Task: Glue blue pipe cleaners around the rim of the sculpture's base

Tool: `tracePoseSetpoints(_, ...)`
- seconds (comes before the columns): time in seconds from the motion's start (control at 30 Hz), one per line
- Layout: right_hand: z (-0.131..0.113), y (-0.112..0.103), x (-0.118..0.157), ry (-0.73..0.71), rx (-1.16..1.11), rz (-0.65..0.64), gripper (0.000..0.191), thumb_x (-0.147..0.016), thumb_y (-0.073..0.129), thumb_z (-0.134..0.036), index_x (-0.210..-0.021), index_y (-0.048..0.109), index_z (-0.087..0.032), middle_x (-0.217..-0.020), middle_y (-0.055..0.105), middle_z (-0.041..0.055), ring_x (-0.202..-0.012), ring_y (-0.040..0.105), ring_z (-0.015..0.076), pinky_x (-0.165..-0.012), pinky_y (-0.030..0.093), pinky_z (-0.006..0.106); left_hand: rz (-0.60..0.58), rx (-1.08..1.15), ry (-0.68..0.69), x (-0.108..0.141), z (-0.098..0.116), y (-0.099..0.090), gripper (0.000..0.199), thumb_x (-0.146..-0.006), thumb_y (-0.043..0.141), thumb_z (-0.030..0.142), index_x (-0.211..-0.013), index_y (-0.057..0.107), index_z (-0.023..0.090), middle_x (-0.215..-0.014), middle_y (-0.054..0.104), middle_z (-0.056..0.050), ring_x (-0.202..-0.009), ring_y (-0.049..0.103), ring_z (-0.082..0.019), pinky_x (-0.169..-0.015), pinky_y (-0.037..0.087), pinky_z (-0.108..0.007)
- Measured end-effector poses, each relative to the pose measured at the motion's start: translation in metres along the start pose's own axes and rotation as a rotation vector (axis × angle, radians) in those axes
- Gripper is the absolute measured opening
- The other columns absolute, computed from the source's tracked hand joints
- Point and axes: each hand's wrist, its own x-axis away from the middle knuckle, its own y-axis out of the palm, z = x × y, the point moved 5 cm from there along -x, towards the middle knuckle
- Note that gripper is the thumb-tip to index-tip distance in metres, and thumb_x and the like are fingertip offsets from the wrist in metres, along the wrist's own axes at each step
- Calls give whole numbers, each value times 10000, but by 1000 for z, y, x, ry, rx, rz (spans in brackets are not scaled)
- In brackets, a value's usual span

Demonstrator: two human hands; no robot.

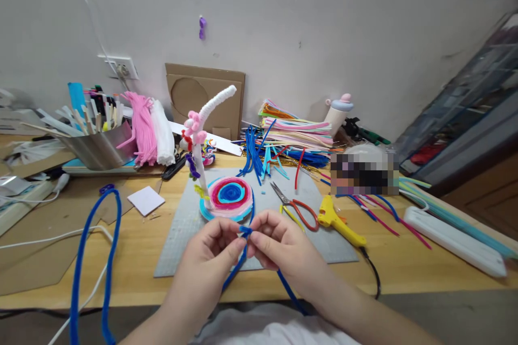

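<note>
My left hand and my right hand meet above the front of a grey cutting mat, each closed in a pinch on a blue pipe cleaner. Blue lengths hang below both hands, partly hidden by them. Just behind the fingers lies a round coiled disc in blue, red, pink and light blue. From its left side rises a white wrapped stem, bent at the top, with pink, purple and yellow pieces on it. A long blue pipe cleaner loop stands out at the left.
Scissors with orange handles and a yellow glue gun lie to the right on the cutting mat. A white power strip is farther right. Behind are pipe cleaner bundles, cardboard and a metal container.
</note>
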Motion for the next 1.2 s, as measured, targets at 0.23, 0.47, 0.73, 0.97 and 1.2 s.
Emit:
tracePoseSetpoints(0.23, 5, 5, 2, -8, -51, -25, 415, -710, 761, -485, -826, 525, -164, -594, 601, -47, -426, 394, 26, -417, 240, 164, 38, 9, -13, 0, 4, 4, 362, -614, 805, 398, -822, 632, 157, -645, 635, 22, -604, 583, -102, -571, 469, -196)
tracePoseSetpoints(0.47, 9, 4, -3, -38, -210, -9, 362, -735, 763, -419, -827, 511, -176, -561, 598, -61, -386, 314, 10, -395, 183, 160, 109, 24, -1, 0, 6, 1, 359, -582, 821, 360, -801, 615, 164, -611, 605, 47, -544, 523, -64, -474, 375, -140)
tracePoseSetpoints(0.73, 14, 6, -3, -31, -201, -48, 324, -768, 748, -399, -819, 520, -176, -564, 609, -50, -383, 339, 11, -387, 192, 153, 11, -48, 85, 2, 6, 5, 209, -722, 712, 335, -734, 583, 172, -608, 628, 23, -583, 602, -108, -560, 486, -198)
tracePoseSetpoints(0.97, 15, 6, -1, 107, -332, -20, 259, -734, 742, -303, -744, 517, -175, -496, 550, -65, -362, 285, 6, -364, 157, 137, -4, -719, 816, 19, 20, 7, 141, -888, 509, 97, -816, 589, 188, -753, 585, -12, -676, 564, -102, -605, 464, -195)
tracePoseSetpoints(1.2, 19, 2, -3, 162, -402, -13, 292, -672, 799, -275, -785, 564, -144, -563, 587, -33, -415, 399, 15, -352, 225, 105, 22, -1207, 1125, 29, 6, 11, 237, -870, 506, 44, -1079, 577, 127, -986, 634, -122, -853, 611, -193, -716, 514, -279)
